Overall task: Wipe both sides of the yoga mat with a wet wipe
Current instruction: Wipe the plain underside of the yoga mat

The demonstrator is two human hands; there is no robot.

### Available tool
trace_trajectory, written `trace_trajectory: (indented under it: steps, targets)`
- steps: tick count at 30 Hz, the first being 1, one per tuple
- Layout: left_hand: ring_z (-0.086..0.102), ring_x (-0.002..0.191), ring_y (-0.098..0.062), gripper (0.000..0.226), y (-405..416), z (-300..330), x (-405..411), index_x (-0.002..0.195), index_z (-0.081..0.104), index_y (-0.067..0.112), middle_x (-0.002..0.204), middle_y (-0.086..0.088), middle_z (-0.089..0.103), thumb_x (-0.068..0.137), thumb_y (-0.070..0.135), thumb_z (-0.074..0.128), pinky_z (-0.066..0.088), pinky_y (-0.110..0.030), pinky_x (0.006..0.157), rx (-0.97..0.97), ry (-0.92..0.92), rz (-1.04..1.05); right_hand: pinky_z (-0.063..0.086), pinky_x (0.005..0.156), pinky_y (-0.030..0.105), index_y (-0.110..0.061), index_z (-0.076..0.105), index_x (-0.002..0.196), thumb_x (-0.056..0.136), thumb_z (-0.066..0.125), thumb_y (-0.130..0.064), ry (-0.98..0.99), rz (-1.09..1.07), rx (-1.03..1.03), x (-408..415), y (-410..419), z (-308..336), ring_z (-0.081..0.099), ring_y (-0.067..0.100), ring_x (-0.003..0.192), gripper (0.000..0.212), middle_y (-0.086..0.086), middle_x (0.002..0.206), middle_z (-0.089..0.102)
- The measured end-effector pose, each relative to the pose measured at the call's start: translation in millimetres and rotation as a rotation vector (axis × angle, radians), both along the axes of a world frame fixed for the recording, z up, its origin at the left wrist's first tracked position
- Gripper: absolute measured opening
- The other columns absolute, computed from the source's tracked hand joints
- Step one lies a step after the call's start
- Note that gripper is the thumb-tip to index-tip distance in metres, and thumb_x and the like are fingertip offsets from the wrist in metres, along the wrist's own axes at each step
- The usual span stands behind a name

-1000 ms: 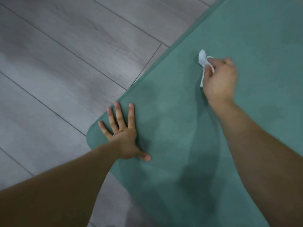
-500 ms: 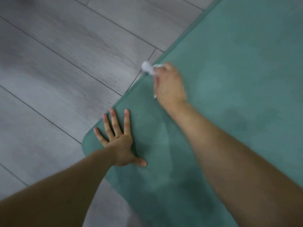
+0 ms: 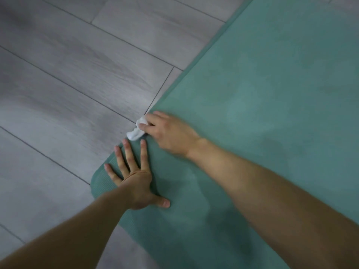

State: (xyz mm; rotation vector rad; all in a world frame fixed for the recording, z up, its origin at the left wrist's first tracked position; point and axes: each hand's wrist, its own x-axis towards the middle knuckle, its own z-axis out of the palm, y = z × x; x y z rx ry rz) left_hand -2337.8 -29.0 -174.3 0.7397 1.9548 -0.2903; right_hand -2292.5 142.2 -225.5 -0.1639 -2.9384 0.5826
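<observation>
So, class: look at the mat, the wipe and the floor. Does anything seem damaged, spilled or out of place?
Nothing stands out. The mat lies flat on the floor, and the wipe sits at its edge.

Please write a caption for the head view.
Right hand wipes yoga mat edge with wet wipe; left hand presses corner.

No text, label, brand, number or sign can be read anywhere here.

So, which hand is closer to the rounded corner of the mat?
Left. The left hand presses flat on the yoga mat right at its rounded corner. The right hand holds the wet wipe farther up the mat's edge.
</observation>
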Motion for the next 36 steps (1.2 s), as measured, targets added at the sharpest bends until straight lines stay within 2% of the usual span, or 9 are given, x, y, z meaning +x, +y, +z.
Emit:
trace_trajectory:
  steps: [1, 5, 7, 14, 21, 27, 30, 33, 36]
  targets:
    - [-0.063, 0.127, -0.04, 0.186, 0.3, -0.2, -0.2, 0.133, -0.059, 0.037, 0.13, -0.011, -0.073, 0.036, 0.072, 0.095, -0.015, -0.078, 0.113, 0.008, -0.001, 0.0, 0.051, 0.076, 0.04, -0.01, 0.073, 0.121, 0.094, 0.057, -0.016, 0.041, -0.002, 0.042, 8.1, 21.4, 7.3, 0.062, 0.034, 0.094, 0.032, 0.014, 0.105, 0.063]
    - [-0.062, 0.128, -0.039, 0.186, -0.3, -2.9, 0.6, 0.135, -0.057, 0.038, 0.131, -0.01, -0.073, 0.036, 0.07, 0.096, -0.016, -0.078, 0.113, 0.022, -0.025, -0.009, 0.048, 0.095, 0.045, -0.008, 0.07, 0.131, 0.099, 0.054, -0.017, -0.063, -0.883, 0.099, 49.6, 162.8, 22.4, 0.062, 0.044, 0.107, 0.036, 0.025, 0.119, 0.061]
    - [-0.062, 0.128, -0.04, 0.186, -1.7, -3.3, -0.8, 0.135, -0.058, 0.038, 0.131, -0.011, -0.072, 0.036, 0.071, 0.096, -0.017, -0.078, 0.112, 0.013, -0.016, -0.013, 0.046, 0.101, 0.045, -0.007, 0.068, 0.129, 0.1, 0.048, -0.01, -0.067, -1.063, 0.061, 53.5, 171.1, 25.6, 0.061, 0.043, 0.112, 0.035, 0.024, 0.124, 0.061]
    - [-0.062, 0.128, -0.041, 0.186, 0.4, 0.9, 1.9, 0.136, -0.058, 0.03, 0.13, -0.014, -0.072, 0.036, 0.08, 0.09, -0.013, -0.078, 0.114, -0.03, 0.006, -0.017, 0.039, 0.061, 0.035, -0.015, 0.076, 0.122, 0.089, 0.074, -0.011, 0.017, 0.007, 0.008, 41.1, 18.7, 16.7, 0.059, 0.031, 0.078, 0.034, 0.012, 0.092, 0.058]
    - [-0.06, 0.131, -0.04, 0.187, -1.7, -4.8, -0.1, 0.138, -0.056, 0.037, 0.133, -0.01, -0.071, 0.033, 0.075, 0.094, -0.014, -0.078, 0.114, 0.012, 0.008, -0.018, 0.047, 0.086, 0.044, -0.012, 0.071, 0.122, 0.099, 0.052, -0.016, 0.028, -1.205, 0.111, 86.5, 158.5, 24.5, 0.064, 0.042, 0.101, 0.03, 0.02, 0.11, 0.066]
    - [-0.06, 0.13, -0.04, 0.187, -0.6, -5.7, 1.2, 0.135, -0.059, 0.035, 0.132, -0.01, -0.072, 0.033, 0.077, 0.093, -0.013, -0.078, 0.114, -0.004, 0.041, -0.03, 0.041, 0.064, 0.037, -0.011, 0.077, 0.117, 0.086, 0.072, -0.007, 0.061, 0.003, 0.059, 62.3, 12.0, 19.3, 0.06, 0.031, 0.078, 0.032, 0.012, 0.092, 0.062]
    - [-0.06, 0.13, -0.039, 0.186, -2.1, -8.9, -0.2, 0.135, -0.058, 0.038, 0.131, -0.008, -0.073, 0.034, 0.075, 0.094, -0.017, -0.076, 0.114, 0.022, 0.033, -0.03, 0.048, 0.068, 0.038, -0.018, 0.077, 0.123, 0.094, 0.065, -0.021, 0.08, -0.497, 0.073, 99.4, 100.3, 20.5, 0.064, 0.038, 0.082, 0.032, 0.017, 0.096, 0.065]
    - [-0.061, 0.13, -0.038, 0.185, -4.0, -13.0, -0.9, 0.134, -0.058, 0.04, 0.131, -0.007, -0.073, 0.034, 0.076, 0.094, -0.019, -0.076, 0.113, 0.048, 0.03, -0.038, 0.047, 0.094, 0.042, -0.018, 0.07, 0.132, 0.101, 0.042, -0.035, -0.037, -1.132, 0.058, 156.4, 177.6, 24.4, 0.063, 0.041, 0.106, 0.045, 0.021, 0.118, 0.067]
    - [-0.06, 0.131, -0.038, 0.185, -4.8, -13.5, -0.9, 0.132, -0.059, 0.041, 0.132, -0.007, -0.072, 0.031, 0.081, 0.09, -0.019, -0.076, 0.113, 0.047, 0.055, -0.038, 0.041, 0.093, 0.04, -0.01, 0.071, 0.129, 0.099, 0.049, -0.015, -0.049, -1.086, 0.061, 146.5, 136.2, 20.3, 0.062, 0.038, 0.106, 0.037, 0.023, 0.115, 0.069]
